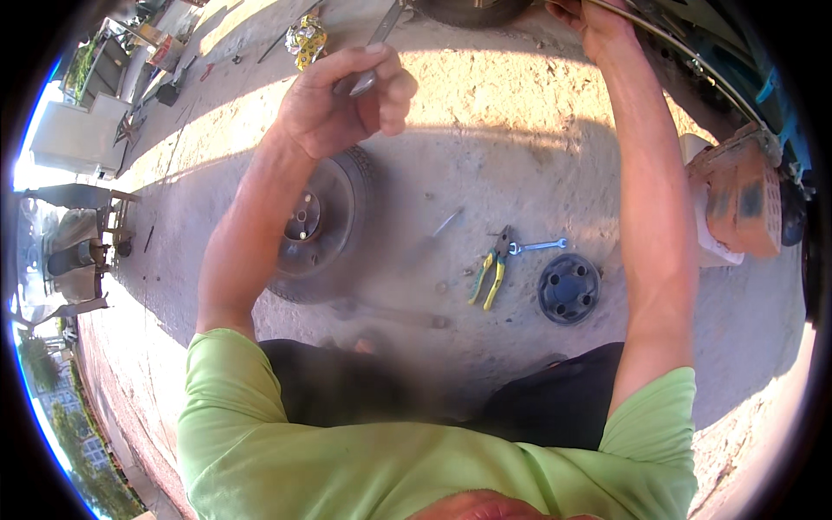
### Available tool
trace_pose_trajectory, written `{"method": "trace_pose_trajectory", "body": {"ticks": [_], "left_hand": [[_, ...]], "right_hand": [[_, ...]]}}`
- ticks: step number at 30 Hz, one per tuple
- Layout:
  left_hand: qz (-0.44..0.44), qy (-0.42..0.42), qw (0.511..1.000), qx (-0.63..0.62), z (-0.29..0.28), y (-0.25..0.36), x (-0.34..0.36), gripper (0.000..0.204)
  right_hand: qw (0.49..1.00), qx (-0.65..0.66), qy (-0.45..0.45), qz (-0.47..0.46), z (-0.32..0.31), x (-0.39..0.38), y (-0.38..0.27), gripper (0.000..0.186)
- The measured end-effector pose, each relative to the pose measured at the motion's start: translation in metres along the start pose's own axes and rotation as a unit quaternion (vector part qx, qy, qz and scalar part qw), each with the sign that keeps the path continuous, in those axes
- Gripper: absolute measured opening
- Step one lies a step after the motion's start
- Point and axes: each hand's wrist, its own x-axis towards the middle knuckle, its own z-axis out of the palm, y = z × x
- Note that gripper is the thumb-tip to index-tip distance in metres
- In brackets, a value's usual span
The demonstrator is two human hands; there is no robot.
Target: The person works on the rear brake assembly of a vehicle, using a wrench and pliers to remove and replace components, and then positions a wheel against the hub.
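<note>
My left hand (pixel 342 104) is closed on a silver wrench (pixel 381 26), raised above a wheel with tyre (pixel 340 225) lying on the ground. My right hand (pixel 594 26) reaches to the top edge beside a thin metal bar (pixel 659 30) on the vehicle; its fingers curl, and what they grip is unclear. Between my arms lie yellow-and-green pliers (pixel 492 276), a small spanner (pixel 542 245), a black round cover with holes (pixel 569 289) and a thin metal tool (pixel 446 222).
At right, bricks (pixel 741 199) stand beside the vehicle (pixel 776 95). Another tyre (pixel 468 10) is at the top, near a crumpled foil-and-yellow bundle (pixel 307 42). Scattered tools and a white panel (pixel 82 134) are upper left; a chair-like frame (pixel 82 243) is at far left.
</note>
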Motion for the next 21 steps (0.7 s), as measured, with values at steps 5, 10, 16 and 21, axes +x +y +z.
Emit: {"method": "trace_pose_trajectory", "body": {"ticks": [5,10,16,21], "left_hand": [[0.039,0.257,0.917,0.304,-0.098,0.018,-0.013,0.022],[0.065,0.316,0.789,0.522,-0.150,-0.033,0.082,0.040],[0.085,0.297,0.868,0.389,-0.095,-0.085,0.161,0.035],[0.040,0.056,0.995,0.077,0.024,-0.072,0.115,0.025]], "right_hand": [[1.000,-0.008,0.003,0.009,0.004,0.003,0.004,0.036],[1.000,-0.017,0.007,0.005,0.003,-0.001,0.001,0.040],[1.000,-0.010,-0.017,0.022,-0.032,0.015,0.016,0.045],[0.999,-0.029,0.002,-0.013,-0.007,0.005,0.007,0.047]]}}
